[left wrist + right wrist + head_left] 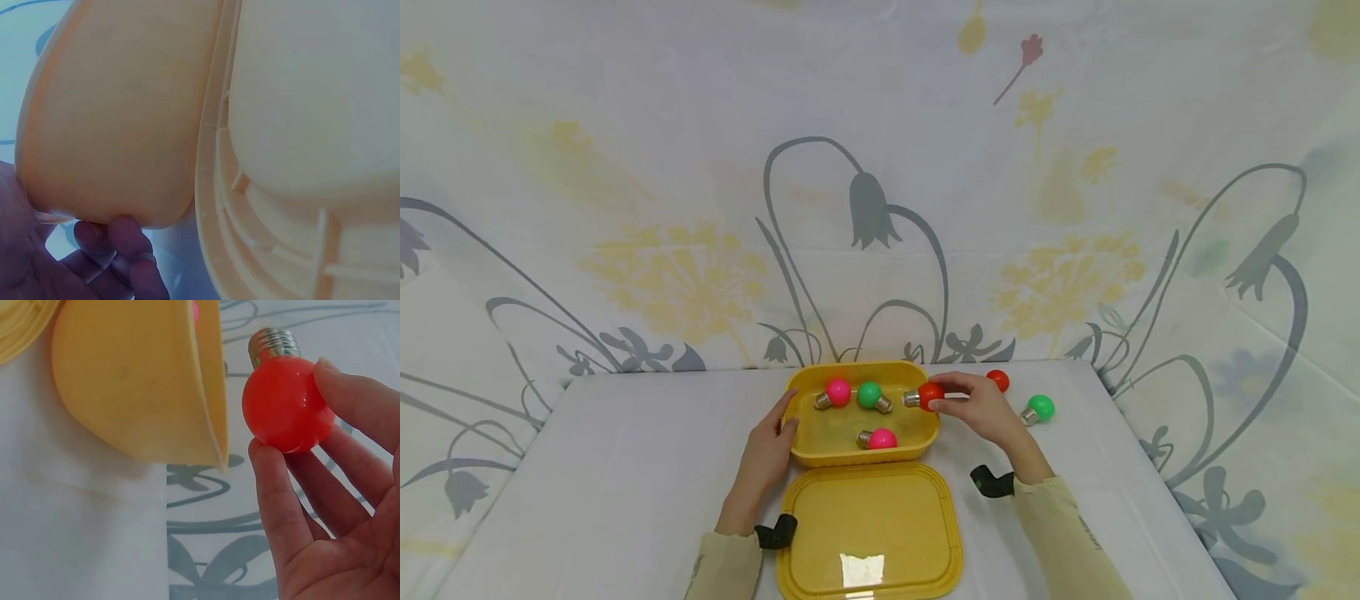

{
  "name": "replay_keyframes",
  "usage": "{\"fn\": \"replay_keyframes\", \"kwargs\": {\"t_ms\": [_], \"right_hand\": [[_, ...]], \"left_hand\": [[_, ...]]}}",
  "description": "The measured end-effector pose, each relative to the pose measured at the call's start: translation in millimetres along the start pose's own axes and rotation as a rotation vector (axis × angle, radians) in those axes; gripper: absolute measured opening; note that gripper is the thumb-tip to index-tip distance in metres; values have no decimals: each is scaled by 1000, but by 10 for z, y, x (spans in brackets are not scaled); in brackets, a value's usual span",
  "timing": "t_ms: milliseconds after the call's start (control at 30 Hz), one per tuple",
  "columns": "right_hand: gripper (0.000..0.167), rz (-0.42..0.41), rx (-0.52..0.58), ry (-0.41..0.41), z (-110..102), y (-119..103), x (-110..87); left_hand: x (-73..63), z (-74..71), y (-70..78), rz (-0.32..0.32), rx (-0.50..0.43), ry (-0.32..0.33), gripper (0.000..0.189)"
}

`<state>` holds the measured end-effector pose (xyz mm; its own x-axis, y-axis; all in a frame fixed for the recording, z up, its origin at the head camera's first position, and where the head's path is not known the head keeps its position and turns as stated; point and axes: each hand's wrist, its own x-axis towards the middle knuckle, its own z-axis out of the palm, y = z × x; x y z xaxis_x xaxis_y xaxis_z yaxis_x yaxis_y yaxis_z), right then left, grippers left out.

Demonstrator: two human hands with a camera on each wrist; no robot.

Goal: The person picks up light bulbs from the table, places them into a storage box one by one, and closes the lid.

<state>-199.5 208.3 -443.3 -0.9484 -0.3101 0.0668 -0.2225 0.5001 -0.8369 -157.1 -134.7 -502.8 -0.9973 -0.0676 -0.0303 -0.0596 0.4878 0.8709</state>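
A red light bulb point(931, 395) with a silver screw base is pinched between the thumb and fingertips of my right hand point(981, 408), over the right end of a yellow plastic box point(835, 457). In the right wrist view the red bulb point(287, 405) is apart from the box's wall point(125, 387). My left hand point(765, 450) holds the box's left end at the rim, fingers curled against the outer wall in the left wrist view. Inside the box lie a pink bulb point(838, 392), a green bulb point(869, 394) and another pink bulb point(882, 438).
A yellow lid point(872, 525) lies flat in front of the box, close to its near wall. On the white table point(625, 483), right of the box, are a second red bulb point(997, 381) and a green bulb point(1041, 407). A flower-patterned cloth point(880, 275) hangs behind.
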Motion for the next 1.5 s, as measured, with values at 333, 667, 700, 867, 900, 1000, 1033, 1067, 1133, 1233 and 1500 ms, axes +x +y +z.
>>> {"fn": "replay_keyframes", "kwargs": {"t_ms": [333, 667, 700, 867, 900, 1000, 1033, 1067, 1133, 1233, 1500], "right_hand": [[42, -23, 1, -10, 43, -58, 98], [42, -25, -20, -35, 71, -105, 178], [42, -22, -22, -37, 74, -107, 187], [42, -14, -47, -41, 85, -127, 224], [42, -14, -53, -43, 89, -125, 233], [41, -21, -70, -55, 101, -121, 260], [41, -22, -73, -60, 104, -121, 270], [40, -23, -77, -66, 109, -119, 283], [40, -28, -83, -77, 113, -128, 303], [40, -30, -91, -89, 113, -142, 335], [40, -43, -84, -122, 114, -178, 403]], "left_hand": [[2, 4, -8, 2, -6, -1, 51], [0, 2, -13, 10, 3, 1, 51], [-1, 2, -11, 11, 4, 0, 51], [-1, 3, -12, 14, 1, 0, 51], [-2, 3, -12, 14, -1, 0, 51], [-6, 4, -13, 12, -7, 0, 51], [-5, 5, -14, 11, -8, 0, 51], [-6, 6, -14, 8, -8, 0, 51], [-8, 7, -8, 1, -5, 0, 51], [-9, 8, -1, -6, 1, 1, 51], [-2, 11, 0, -9, 15, 3, 51]]}}
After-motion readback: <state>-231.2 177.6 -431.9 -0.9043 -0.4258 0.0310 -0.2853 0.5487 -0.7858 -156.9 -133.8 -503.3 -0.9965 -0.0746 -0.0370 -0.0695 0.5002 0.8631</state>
